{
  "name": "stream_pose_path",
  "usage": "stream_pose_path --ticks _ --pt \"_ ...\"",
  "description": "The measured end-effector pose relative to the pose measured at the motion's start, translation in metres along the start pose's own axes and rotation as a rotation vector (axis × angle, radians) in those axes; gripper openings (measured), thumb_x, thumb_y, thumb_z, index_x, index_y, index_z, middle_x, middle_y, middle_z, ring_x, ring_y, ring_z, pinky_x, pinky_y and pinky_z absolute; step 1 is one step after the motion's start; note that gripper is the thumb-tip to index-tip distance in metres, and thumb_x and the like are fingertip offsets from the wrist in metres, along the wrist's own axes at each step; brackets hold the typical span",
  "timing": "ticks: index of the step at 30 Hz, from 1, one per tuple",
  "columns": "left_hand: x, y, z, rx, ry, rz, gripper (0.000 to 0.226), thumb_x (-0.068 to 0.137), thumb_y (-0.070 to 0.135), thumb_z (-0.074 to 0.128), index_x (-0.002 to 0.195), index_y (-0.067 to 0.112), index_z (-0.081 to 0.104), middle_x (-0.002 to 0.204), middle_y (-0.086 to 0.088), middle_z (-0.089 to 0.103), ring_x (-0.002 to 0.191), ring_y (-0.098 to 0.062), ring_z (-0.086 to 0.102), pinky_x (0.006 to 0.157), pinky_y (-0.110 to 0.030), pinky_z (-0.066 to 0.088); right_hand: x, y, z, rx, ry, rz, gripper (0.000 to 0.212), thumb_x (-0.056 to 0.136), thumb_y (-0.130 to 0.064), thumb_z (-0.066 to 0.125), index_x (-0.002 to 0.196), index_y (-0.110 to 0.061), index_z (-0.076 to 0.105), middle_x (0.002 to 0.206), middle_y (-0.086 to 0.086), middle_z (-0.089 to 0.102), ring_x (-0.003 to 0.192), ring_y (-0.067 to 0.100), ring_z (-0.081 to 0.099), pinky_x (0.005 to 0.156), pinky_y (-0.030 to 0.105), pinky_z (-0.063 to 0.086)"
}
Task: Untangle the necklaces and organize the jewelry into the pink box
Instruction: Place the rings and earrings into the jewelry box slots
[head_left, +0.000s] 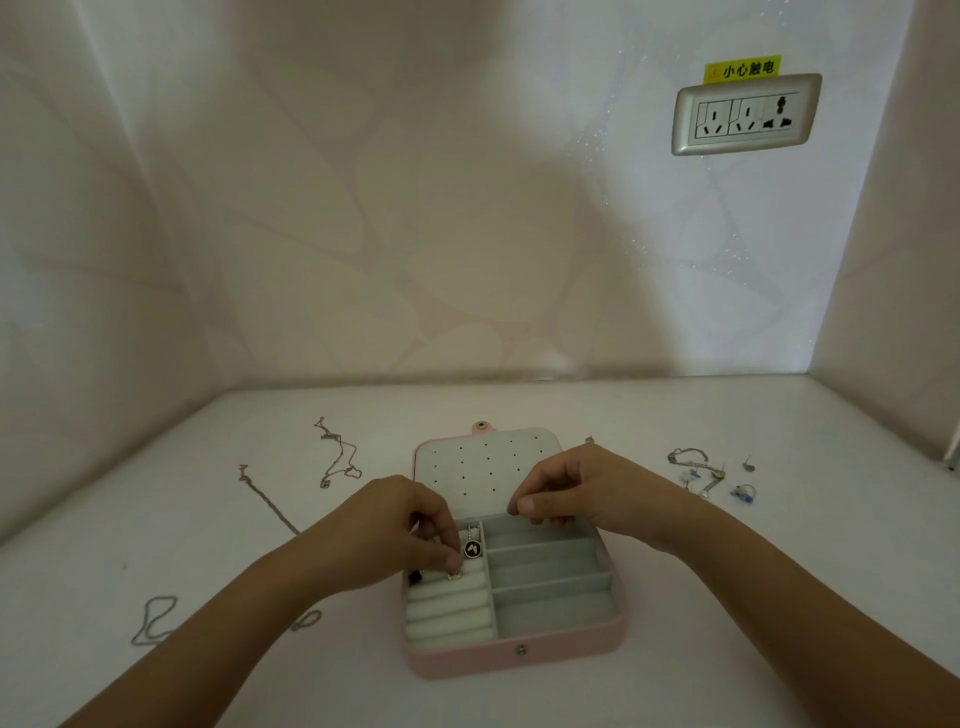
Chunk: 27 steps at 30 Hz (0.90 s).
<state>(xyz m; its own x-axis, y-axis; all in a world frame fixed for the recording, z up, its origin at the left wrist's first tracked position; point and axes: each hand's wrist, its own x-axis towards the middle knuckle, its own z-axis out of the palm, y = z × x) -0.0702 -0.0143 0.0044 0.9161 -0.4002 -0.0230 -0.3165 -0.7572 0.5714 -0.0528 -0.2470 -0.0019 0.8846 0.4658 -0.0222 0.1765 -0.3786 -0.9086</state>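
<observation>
The step in hand looks like seating small pieces into the ring rolls of the pink box (519, 659), which lies open on the desk (779, 597) with its dotted lid flat behind both hands. The left hand (395, 525) has its fingers (451, 560) pressed together in a pinch on a gold charm (454, 574) right at their tips. The black pendant (471, 548) sits just beside them toward the right hand, its chain running up and away. A dark piece (414, 576) lies under the palm side. The right hand (571, 488) hovers over the far compartments with its fingers (525, 504) curled, thumb against forefinger; whether they pinch a fine chain cannot be told. To do this well, I would press the charm gently into a slot and keep the pendant's chain taut so it cannot knot again. Beyond the left fingers, well apart, loose necklaces (337, 457) and another chain (153, 621) wait on the desk. Beyond the right fingers lies a cluster of small jewelry (696, 470). The left forearm crosses a chain and could drag it.
</observation>
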Motion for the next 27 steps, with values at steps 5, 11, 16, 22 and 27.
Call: stream_pose_path --ticks 5,11,16,22,27 --pt "0.004 -0.002 -0.002 -0.024 -0.03 0.0 0.015 0.07 0.027 0.083 0.063 0.033 0.071 0.062 0.006 0.05 0.058 -0.001 0.041 0.055 -0.011 0.034 0.0 0.0 -0.001 -0.003 -0.012 0.003 0.008 0.086 -0.017 0.069 0.09 -0.015 0.075 0.076 -0.004 0.067 0.07 0.005 0.055 0.068 0.015 0.046" --pt "0.005 -0.002 -0.003 -0.078 -0.084 -0.054 0.01 0.073 0.023 0.082 0.07 0.026 0.072 0.052 0.012 0.046 0.051 -0.002 0.04 0.055 -0.014 0.034 0.0 0.0 -0.001 -0.007 -0.015 0.007 0.007 0.086 -0.017 0.069 0.088 -0.018 0.075 0.076 -0.006 0.067 0.07 0.004 0.055 0.068 0.015 0.047" --pt "0.006 -0.002 -0.002 -0.101 -0.054 -0.082 0.009 0.073 0.021 0.082 0.072 0.021 0.073 0.046 0.013 0.044 0.047 -0.001 0.038 0.053 -0.014 0.033 0.0 -0.001 -0.001 -0.012 -0.018 0.006 0.007 0.086 -0.016 0.069 0.088 -0.018 0.075 0.076 -0.005 0.067 0.067 0.002 0.056 0.066 0.014 0.046" --pt "-0.005 -0.007 -0.008 -0.058 0.076 -0.066 0.011 0.078 0.027 0.076 0.069 0.028 0.072 0.053 0.014 0.056 0.054 0.001 0.045 0.064 -0.017 0.041 -0.001 -0.001 -0.001 -0.015 -0.014 0.003 0.007 0.086 -0.015 0.069 0.089 -0.017 0.075 0.074 -0.006 0.066 0.066 0.002 0.055 0.064 0.012 0.045" --pt "-0.022 -0.01 -0.011 0.123 0.139 -0.036 0.007 0.076 0.033 0.076 0.073 0.037 0.072 0.07 0.013 0.056 0.065 0.007 0.046 0.06 -0.013 0.036 0.0 -0.001 0.0 -0.018 -0.005 0.002 0.007 0.086 -0.015 0.069 0.087 -0.018 0.075 0.074 -0.006 0.066 0.066 0.002 0.055 0.064 0.012 0.044"
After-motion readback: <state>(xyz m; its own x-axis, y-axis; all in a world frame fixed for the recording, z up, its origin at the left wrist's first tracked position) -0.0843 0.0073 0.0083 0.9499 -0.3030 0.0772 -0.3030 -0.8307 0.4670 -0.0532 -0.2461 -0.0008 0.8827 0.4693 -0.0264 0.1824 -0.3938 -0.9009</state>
